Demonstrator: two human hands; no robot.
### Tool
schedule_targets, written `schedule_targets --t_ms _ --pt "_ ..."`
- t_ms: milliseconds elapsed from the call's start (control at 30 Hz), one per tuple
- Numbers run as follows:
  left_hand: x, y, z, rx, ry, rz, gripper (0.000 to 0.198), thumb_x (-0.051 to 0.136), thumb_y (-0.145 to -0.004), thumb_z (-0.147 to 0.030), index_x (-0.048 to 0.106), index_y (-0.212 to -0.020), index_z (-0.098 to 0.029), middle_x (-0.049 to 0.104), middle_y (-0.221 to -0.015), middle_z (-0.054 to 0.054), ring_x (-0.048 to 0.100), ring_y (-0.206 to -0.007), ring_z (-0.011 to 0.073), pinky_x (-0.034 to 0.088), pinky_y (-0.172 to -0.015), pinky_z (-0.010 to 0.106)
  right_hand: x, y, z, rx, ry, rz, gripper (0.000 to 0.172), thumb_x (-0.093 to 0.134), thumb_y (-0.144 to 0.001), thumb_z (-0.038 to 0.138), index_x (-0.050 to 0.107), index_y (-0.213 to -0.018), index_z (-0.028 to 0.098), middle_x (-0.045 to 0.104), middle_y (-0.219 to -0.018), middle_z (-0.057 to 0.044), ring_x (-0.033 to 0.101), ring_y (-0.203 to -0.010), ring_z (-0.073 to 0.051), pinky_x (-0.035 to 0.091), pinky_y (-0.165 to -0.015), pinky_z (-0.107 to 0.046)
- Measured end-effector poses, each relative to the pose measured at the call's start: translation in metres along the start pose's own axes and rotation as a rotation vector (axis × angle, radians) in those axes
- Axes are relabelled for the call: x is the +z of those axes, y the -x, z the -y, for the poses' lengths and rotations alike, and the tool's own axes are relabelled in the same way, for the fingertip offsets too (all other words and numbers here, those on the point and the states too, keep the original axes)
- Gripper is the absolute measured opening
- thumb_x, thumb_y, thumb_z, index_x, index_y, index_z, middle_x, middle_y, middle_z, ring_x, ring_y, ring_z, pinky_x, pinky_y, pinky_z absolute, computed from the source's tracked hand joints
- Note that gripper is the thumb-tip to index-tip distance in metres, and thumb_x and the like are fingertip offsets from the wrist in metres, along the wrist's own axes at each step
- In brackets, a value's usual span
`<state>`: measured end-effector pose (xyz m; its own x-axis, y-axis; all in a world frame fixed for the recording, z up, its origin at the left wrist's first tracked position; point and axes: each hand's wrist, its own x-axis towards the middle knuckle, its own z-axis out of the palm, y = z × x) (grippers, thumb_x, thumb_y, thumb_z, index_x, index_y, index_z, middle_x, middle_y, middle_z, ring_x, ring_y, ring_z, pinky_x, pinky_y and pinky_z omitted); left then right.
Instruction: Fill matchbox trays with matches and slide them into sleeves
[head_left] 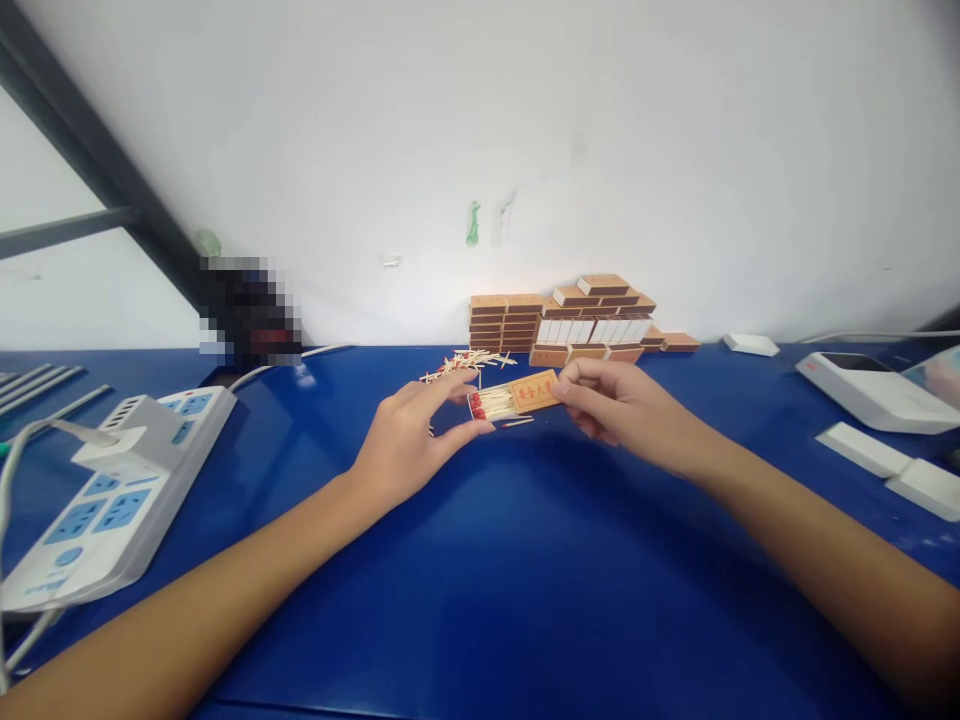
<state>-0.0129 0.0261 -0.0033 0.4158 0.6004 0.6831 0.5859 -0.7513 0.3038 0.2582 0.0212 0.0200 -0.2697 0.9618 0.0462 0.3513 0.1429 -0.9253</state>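
Note:
A matchbox (534, 391) with an orange printed cover is half open over the blue table, its tray of red-tipped matches (495, 402) showing on the left. My right hand (611, 400) pinches the cover's right end between thumb and fingers. At the tray's left end, my left hand (412, 430) has thumb and fingers spread apart around it, with a gap at the thumb; whether a fingertip touches the tray is unclear. Loose matches (472, 362) lie in a pile just behind my left hand. One or two more matches (517, 422) lie just below the box.
Stacked matchboxes (506, 322) stand against the wall behind the hands. A white power strip (161, 490) with cables lies at left, near metal rods (45, 385). At right are a white device (870, 390) and white blocks (866, 450) on the blue table (495, 600).

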Motion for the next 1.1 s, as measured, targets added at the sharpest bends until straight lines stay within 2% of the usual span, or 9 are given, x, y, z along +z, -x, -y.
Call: schedule_targets --t_ms 133,233,333,500,633,733,833,967,1100 --pt "0.001 0.000 -0.001 0.010 0.015 -0.031 0.054 0.083 -0.086 -0.040 0.063 -0.134 -0.026 0.080 -0.115 0.003 0.077 -0.105 0.0238 0.061 -0.093 0.041 -0.001 -0.001 -0.004 0.043 -0.069 0.027 0.045 0.071 -0.087 0.064 0.056 -0.085 0.022 0.058 -0.066 0.003 0.053 -0.052 -0.010 0.035 -0.040 -0.023" --pt "0.002 0.000 -0.003 0.008 0.029 -0.038 0.056 0.086 -0.082 -0.040 0.063 -0.131 -0.026 0.081 -0.111 0.002 0.077 -0.102 0.0223 0.060 -0.094 0.040 0.006 0.000 -0.008 0.014 -0.130 -0.019 0.046 0.071 -0.088 0.062 0.056 -0.108 0.024 0.061 -0.072 0.003 0.058 -0.055 -0.013 0.038 -0.039 -0.023" --pt "0.002 0.000 -0.006 0.003 0.040 -0.042 0.060 0.087 -0.078 -0.046 0.063 -0.130 -0.027 0.081 -0.106 0.000 0.076 -0.098 0.0215 0.059 -0.093 0.040 0.016 0.003 -0.007 -0.035 -0.092 -0.033 0.051 0.062 -0.095 0.062 0.057 -0.129 0.023 0.061 -0.075 0.002 0.058 -0.056 -0.014 0.042 -0.041 -0.025" --pt "-0.002 -0.003 -0.010 0.031 0.056 -0.053 0.073 0.086 -0.070 -0.062 0.063 -0.129 -0.025 0.076 -0.090 0.000 0.072 -0.085 0.0203 0.057 -0.087 0.040 0.038 0.020 0.007 -0.163 0.110 0.080 0.048 0.041 -0.107 0.057 0.067 -0.129 0.023 0.064 -0.084 -0.003 0.057 -0.061 -0.013 0.049 -0.055 -0.028" --pt "-0.006 -0.003 -0.013 0.099 0.036 -0.012 0.081 0.083 -0.066 -0.071 0.064 -0.128 -0.023 0.074 -0.093 0.003 0.071 -0.086 0.0215 0.057 -0.086 0.040 0.048 0.030 0.016 -0.232 0.152 0.136 0.043 0.041 -0.108 0.052 0.067 -0.130 0.027 0.068 -0.103 -0.006 0.061 -0.072 -0.015 0.052 -0.067 -0.031" --pt "-0.004 0.000 -0.014 0.066 0.011 0.010 0.077 0.083 -0.069 -0.070 0.064 -0.127 -0.024 0.077 -0.097 0.003 0.073 -0.090 0.0224 0.057 -0.091 0.041 0.048 0.031 0.016 -0.249 0.197 0.138 0.044 0.039 -0.109 0.051 0.063 -0.136 0.026 0.068 -0.104 -0.007 0.064 -0.080 -0.018 0.053 -0.076 -0.034" --pt "-0.001 0.002 -0.014 -0.048 -0.001 0.066 0.067 0.084 -0.078 -0.060 0.062 -0.131 -0.026 0.079 -0.095 0.001 0.075 -0.089 0.0226 0.058 -0.090 0.041 0.044 0.028 0.012 -0.255 0.268 0.097 0.047 0.037 -0.109 0.051 0.059 -0.141 0.024 0.068 -0.103 -0.007 0.066 -0.088 -0.021 0.053 -0.084 -0.038" --pt "-0.004 -0.006 -0.008 -0.169 0.049 0.142 0.058 0.081 -0.086 -0.038 0.057 -0.138 -0.028 0.080 -0.107 0.000 0.075 -0.105 0.0241 0.057 -0.098 0.043 0.037 0.022 0.004 -0.228 0.375 -0.064 0.053 0.041 -0.107 0.054 0.051 -0.149 0.022 0.071 -0.111 -0.010 0.068 -0.095 -0.025 0.053 -0.087 -0.042" --pt "-0.015 -0.039 0.014 -0.232 0.018 0.080 0.050 0.082 -0.085 -0.042 0.064 -0.128 -0.025 0.081 -0.109 0.004 0.077 -0.098 0.0242 0.059 -0.089 0.041 0.027 0.014 -0.005 -0.247 0.572 -0.168 0.044 0.041 -0.108 0.048 0.060 -0.135 0.018 0.072 -0.110 -0.012 0.070 -0.090 -0.026 0.053 -0.080 -0.041"
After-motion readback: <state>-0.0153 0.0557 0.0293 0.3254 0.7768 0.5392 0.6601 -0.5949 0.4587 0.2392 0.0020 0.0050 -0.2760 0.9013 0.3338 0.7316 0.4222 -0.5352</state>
